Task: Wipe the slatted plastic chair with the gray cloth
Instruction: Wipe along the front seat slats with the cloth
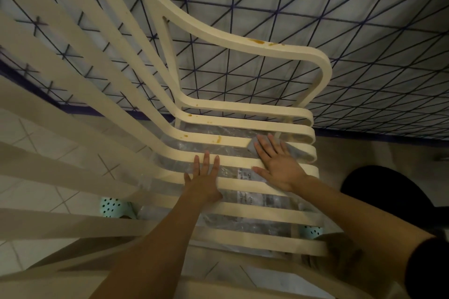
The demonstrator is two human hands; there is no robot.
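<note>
The cream slatted plastic chair fills the view from above, its seat slats running left to right and its armrest curving at the upper right. Brown stains dot the armrest and the far seat slats. My right hand lies flat, fingers spread, pressing the gray cloth against the far right seat slats. The cloth peeks out around and beyond the fingers. My left hand rests flat on the middle slats with fingers apart, holding nothing.
A mattress with a dark diamond-line pattern stands just behind the chair. Clear plastic wrap with a label lies under the seat slats. Pale floor tiles show at the left. A dark round object sits at the right.
</note>
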